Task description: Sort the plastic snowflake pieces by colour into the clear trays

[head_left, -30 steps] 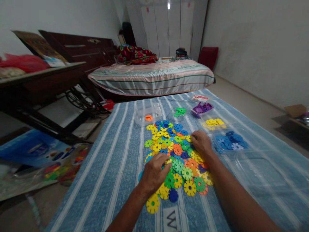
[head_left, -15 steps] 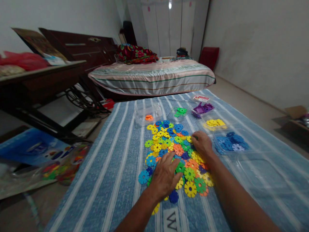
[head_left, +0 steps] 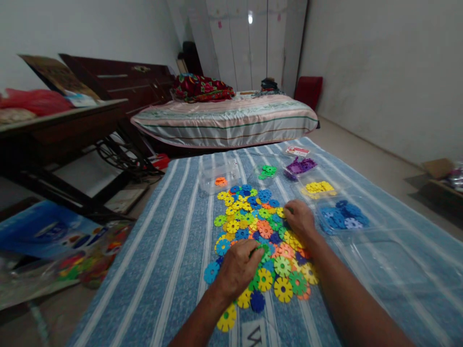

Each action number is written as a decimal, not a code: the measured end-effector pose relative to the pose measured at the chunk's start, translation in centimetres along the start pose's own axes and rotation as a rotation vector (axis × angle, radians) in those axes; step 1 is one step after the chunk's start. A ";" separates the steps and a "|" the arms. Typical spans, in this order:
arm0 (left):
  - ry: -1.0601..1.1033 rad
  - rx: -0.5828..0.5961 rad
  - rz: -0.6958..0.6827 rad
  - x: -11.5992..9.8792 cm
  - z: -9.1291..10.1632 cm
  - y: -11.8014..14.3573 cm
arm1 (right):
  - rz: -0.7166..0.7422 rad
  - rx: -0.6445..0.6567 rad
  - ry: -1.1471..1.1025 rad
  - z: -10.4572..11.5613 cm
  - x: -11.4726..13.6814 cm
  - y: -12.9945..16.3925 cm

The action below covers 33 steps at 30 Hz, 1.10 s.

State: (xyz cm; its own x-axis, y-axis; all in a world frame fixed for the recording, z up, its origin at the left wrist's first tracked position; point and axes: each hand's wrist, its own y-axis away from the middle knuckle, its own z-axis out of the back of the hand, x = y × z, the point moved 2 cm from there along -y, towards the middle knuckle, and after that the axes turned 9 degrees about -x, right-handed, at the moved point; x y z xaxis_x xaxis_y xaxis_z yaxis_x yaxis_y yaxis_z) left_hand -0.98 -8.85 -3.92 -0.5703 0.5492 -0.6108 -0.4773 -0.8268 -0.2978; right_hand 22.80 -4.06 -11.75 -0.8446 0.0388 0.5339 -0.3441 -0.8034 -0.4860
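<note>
A pile of flat plastic flower-shaped discs in yellow, green, blue, orange and purple lies on a blue striped cloth. My left hand rests on the near part of the pile, its fingers curled around a green disc. My right hand lies palm down on the pile's right side, fingertips on a green disc at the far edge. Whether it grips that disc I cannot tell.
Clear trays beyond the pile hold sorted discs: orange, green, purple, yellow, blue. An empty clear tray sits at right. A bed, dark wooden table and toy packaging lie farther off.
My left hand slid right across the near discs, then pulled back a little and curled its fingers onto a green disc. My right hand stayed in place. The camera tilted slightly.
</note>
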 end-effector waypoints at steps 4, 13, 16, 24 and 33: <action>0.138 -0.018 0.255 1.5 0.6 -2.5 | 0.001 0.020 0.004 0.0 0.1 -0.1; 0.577 -0.101 0.703 1.0 0.4 -15.6 | -0.014 -0.004 -0.019 -0.1 0.3 -0.1; 0.618 -0.123 0.671 0.1 0.9 -19.1 | -0.010 -0.006 -0.038 0.0 0.3 -0.1; 0.485 -0.124 0.644 3.0 0.0 -13.6 | -0.018 -0.003 -0.020 0.0 0.5 -0.3; 0.144 -0.112 0.188 3.7 1.2 -3.6 | -0.004 0.001 0.006 0.1 0.3 -0.1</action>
State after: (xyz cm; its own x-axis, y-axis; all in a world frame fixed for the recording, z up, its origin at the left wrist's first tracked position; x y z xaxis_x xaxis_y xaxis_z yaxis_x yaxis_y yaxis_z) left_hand -2.15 -3.76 -4.23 -0.5366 0.3686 -0.7591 -0.2903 -0.9253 -0.2442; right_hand 22.61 -3.99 -11.42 -0.8455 0.0455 0.5320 -0.3473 -0.8036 -0.4833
